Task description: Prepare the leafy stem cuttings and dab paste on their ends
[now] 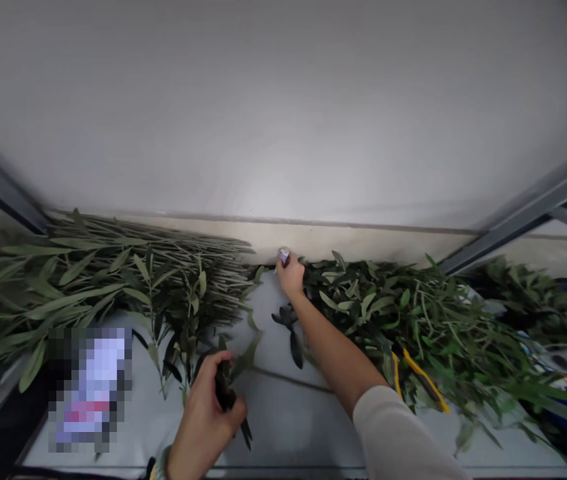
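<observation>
My left hand [206,413] is low in the middle, fingers curled round a leafy sprig [224,387] with dark green leaves. A thin bare stem [288,380] runs from near it to the right, under my right forearm. My right hand [291,273] reaches to the back edge of the table by the wall, its fingers closed on a small whitish object [284,255]; its kind is not clear. A dark-leaved sprig [291,327] lies just below that hand. Cut branches [203,260] are piled to its left, their stems pointing towards it.
Loose leafy cuttings [363,293] heap up on the right. Yellow-handled pliers or cutters [421,380] lie among them. A pixelated pale oblong [96,387] lies at the left. Metal frame posts [3,180] stand on both sides, with a wall [283,120] behind the grey tabletop [303,433].
</observation>
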`<control>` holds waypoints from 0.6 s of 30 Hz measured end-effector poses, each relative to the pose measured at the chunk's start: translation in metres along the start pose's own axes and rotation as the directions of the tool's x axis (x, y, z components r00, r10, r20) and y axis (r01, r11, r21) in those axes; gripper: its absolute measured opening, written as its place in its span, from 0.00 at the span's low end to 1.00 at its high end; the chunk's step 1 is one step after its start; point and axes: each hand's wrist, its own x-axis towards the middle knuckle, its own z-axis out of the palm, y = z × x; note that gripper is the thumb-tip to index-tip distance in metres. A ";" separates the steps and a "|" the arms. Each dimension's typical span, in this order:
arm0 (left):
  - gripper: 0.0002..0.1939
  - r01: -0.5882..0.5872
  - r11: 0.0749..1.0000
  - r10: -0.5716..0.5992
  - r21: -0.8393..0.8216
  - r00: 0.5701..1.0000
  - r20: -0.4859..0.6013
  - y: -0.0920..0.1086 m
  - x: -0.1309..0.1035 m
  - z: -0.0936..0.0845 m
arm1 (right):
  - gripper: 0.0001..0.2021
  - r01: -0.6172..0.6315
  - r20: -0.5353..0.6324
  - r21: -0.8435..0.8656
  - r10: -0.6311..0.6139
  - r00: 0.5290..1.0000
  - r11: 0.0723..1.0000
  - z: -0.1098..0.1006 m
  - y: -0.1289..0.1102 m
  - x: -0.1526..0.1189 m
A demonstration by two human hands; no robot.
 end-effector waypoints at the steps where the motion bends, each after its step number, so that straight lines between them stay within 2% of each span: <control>1: 0.24 -0.016 1.000 0.016 -0.007 1.000 0.008 -0.002 -0.003 -0.002 | 0.09 0.004 -0.007 0.004 -0.004 1.000 1.000 -0.002 -0.001 0.002; 3: 0.24 -0.034 0.999 0.035 -0.030 0.999 0.036 -0.004 -0.010 -0.007 | 0.13 0.009 -0.030 0.015 -0.008 1.000 1.000 -0.010 -0.004 0.004; 6: 0.24 0.035 0.996 -0.033 -0.083 0.999 0.020 -0.005 -0.026 -0.016 | 0.24 0.003 -0.085 0.022 -0.001 0.996 1.000 -0.031 -0.013 -0.009; 8: 0.25 0.101 0.984 -0.101 -0.148 0.995 0.006 -0.003 -0.036 -0.023 | 0.24 0.020 -0.134 0.051 -0.014 0.991 0.999 -0.044 -0.022 -0.034; 10: 0.25 0.147 0.962 -0.159 -0.230 0.987 -0.036 0.002 -0.043 -0.028 | 0.17 0.090 -0.149 0.137 -0.070 0.986 0.986 -0.052 -0.033 -0.072; 12: 0.25 0.179 0.937 -0.215 -0.300 0.972 -0.091 0.007 -0.050 -0.033 | 0.07 0.171 0.022 0.203 -0.179 0.984 0.964 -0.054 -0.045 -0.117; 14: 0.25 0.218 0.918 -0.274 -0.330 0.953 -0.131 0.011 -0.057 -0.036 | 0.04 0.285 0.310 0.247 -0.355 0.882 0.926 -0.051 -0.057 -0.158; 16: 0.24 0.240 0.915 -0.302 -0.323 0.940 -0.156 0.011 -0.066 -0.040 | 0.06 0.349 0.491 0.191 -0.397 0.775 0.918 -0.045 -0.068 -0.185; 17: 0.24 0.240 0.920 -0.302 -0.309 0.938 -0.171 0.009 -0.072 -0.042 | 0.08 0.371 0.542 0.126 -0.377 0.751 0.920 -0.041 -0.072 -0.192; 18: 0.23 0.236 0.929 -0.298 -0.285 0.933 -0.200 0.006 -0.077 -0.045 | 0.09 0.386 0.573 0.044 -0.340 0.746 0.921 -0.037 -0.076 -0.195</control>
